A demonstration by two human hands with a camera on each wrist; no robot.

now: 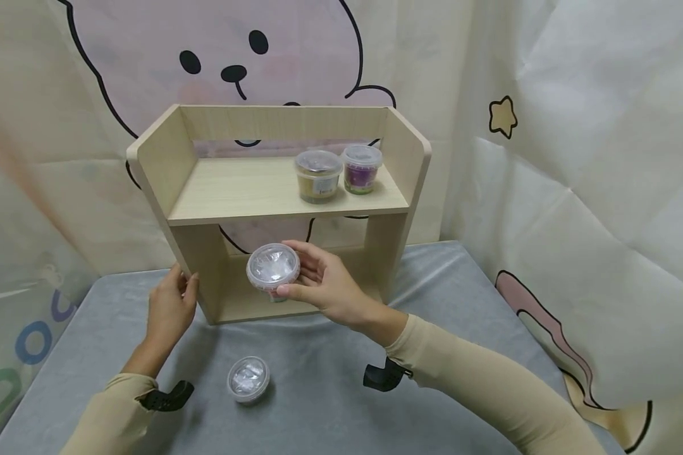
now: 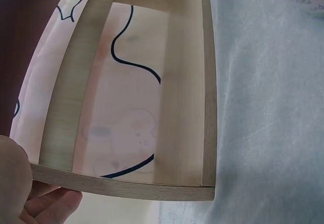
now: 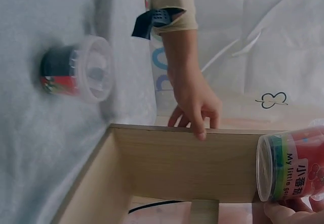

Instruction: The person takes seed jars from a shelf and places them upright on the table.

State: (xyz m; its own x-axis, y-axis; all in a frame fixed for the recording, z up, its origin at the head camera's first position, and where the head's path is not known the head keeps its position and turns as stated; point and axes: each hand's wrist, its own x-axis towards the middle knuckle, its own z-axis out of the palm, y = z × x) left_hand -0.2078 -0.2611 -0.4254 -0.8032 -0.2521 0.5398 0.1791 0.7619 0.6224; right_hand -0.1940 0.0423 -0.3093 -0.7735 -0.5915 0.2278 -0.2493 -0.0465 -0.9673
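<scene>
My right hand (image 1: 338, 287) holds a clear-lidded plastic cup (image 1: 272, 265) in front of the lower compartment of a small wooden shelf (image 1: 233, 189). In the right wrist view this cup (image 3: 291, 166) shows a red label with a green and blue band, lettered "My little" and Chinese characters. My left hand (image 1: 171, 309) grips the front edge of the shelf's left side panel, thumb on one face and fingers on the other. On the grey cloth before the shelf stands another lidded cup (image 1: 248, 380); the right wrist view shows its dark and red side.
On the upper board, toward the right, stand a yellowish lidded cup (image 1: 318, 177) and a purple lidded cup (image 1: 362, 169). A grey cloth (image 1: 319, 392) covers the table. Printed curtains (image 1: 575, 189) hang behind and at both sides.
</scene>
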